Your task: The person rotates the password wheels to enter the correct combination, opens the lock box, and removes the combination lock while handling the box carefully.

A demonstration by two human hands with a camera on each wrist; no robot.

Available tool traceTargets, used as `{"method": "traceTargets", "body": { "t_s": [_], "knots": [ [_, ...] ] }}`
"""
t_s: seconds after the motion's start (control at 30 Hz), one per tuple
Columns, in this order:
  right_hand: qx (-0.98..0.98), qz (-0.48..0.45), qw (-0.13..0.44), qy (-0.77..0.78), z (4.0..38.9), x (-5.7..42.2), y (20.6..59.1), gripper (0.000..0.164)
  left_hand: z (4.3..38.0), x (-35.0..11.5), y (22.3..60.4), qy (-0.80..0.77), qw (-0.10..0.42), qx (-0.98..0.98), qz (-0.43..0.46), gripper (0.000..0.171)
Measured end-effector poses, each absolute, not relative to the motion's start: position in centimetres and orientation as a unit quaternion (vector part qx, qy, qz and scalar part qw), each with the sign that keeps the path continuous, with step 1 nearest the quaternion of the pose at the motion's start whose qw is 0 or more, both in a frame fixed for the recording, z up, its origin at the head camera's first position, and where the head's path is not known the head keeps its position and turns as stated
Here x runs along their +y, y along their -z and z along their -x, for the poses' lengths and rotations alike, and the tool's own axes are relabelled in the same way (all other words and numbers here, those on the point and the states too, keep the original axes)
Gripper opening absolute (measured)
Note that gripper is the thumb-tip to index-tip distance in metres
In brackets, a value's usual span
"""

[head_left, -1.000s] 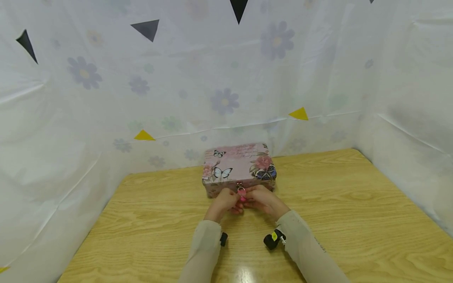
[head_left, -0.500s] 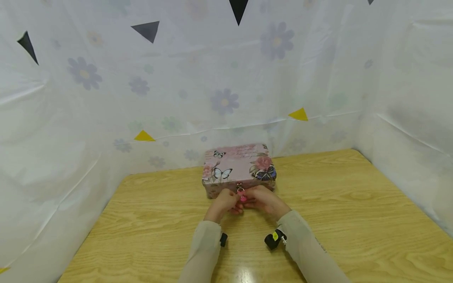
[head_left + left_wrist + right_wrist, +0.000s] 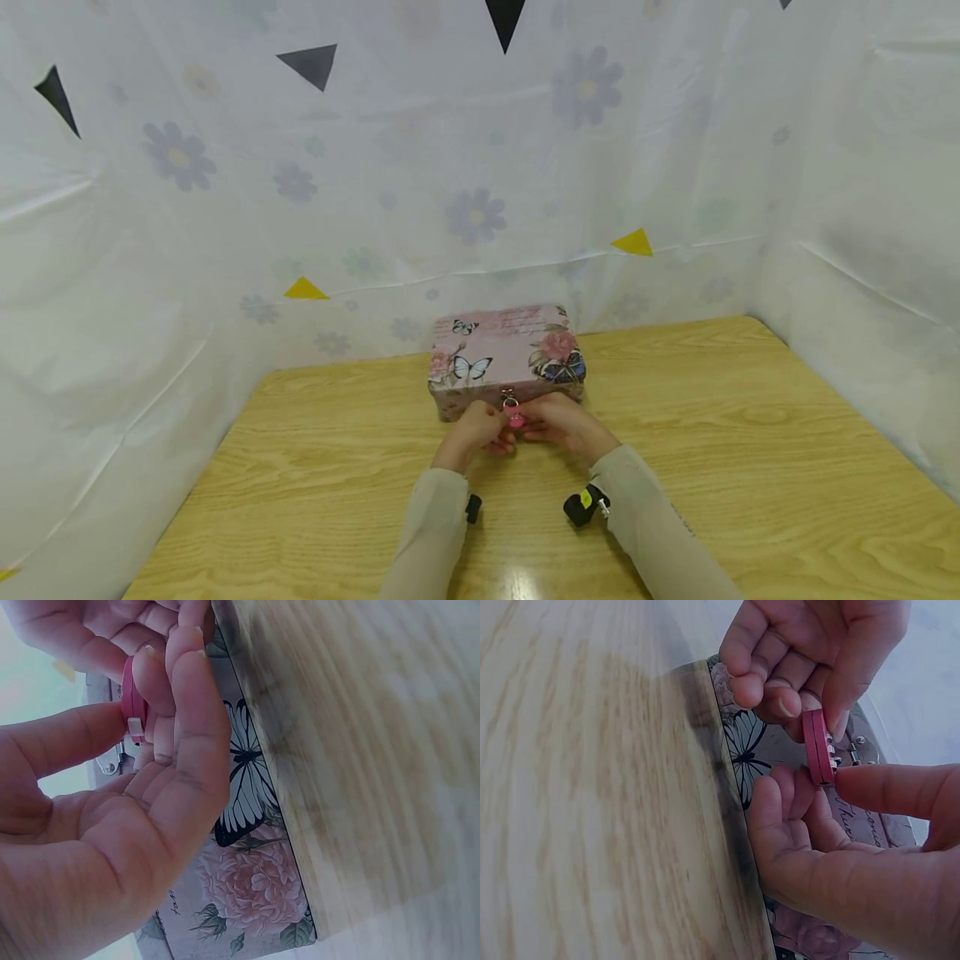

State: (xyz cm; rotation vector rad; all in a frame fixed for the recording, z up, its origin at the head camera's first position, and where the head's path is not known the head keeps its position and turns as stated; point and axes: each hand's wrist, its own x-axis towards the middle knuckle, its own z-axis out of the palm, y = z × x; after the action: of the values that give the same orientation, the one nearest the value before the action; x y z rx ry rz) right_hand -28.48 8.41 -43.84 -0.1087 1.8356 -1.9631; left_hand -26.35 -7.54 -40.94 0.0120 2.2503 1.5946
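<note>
A small pink combination padlock hangs by its silver shackle from the latch on the front of a pink box printed with butterflies and flowers. From the left, my left hand pinches the padlock between thumb and fingers. My right hand grips its other side, the thumb against the face with the number dials, as the right wrist view shows. In the left wrist view the padlock appears edge-on between both hands. The lid is closed, and the digits are too small to read.
The box stands near the back edge of a wooden table. Behind and at both sides hangs a white flowered sheet with black and yellow triangles. A black strap device sits at my right wrist.
The padlock has turned a little between the fingers, so its pink body shows differently. My right wrist has shifted slightly to the right; the left hand and the box stay put.
</note>
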Motion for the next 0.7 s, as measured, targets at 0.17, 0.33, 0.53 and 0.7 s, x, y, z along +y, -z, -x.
{"method": "traceTargets", "body": {
  "t_s": [0.17,0.33,0.53,0.7],
  "knots": [
    [0.668,0.044,0.229,0.707,28.55,8.48,43.81,0.032,26.46,-7.55,41.10,-0.571,0.192,0.799,-0.005,0.025],
    [0.667,0.047,0.234,0.706,28.50,8.49,43.73,0.032,26.62,-7.59,41.32,-0.574,0.196,0.795,-0.004,0.024],
    [0.663,0.053,0.234,0.709,28.56,8.49,43.91,0.032,26.63,-7.62,41.45,-0.572,0.201,0.795,-0.005,0.024],
    [0.665,0.060,0.233,0.707,28.62,8.55,43.98,0.032,26.54,-7.60,41.40,-0.571,0.201,0.796,-0.009,0.024]
  ]
}}
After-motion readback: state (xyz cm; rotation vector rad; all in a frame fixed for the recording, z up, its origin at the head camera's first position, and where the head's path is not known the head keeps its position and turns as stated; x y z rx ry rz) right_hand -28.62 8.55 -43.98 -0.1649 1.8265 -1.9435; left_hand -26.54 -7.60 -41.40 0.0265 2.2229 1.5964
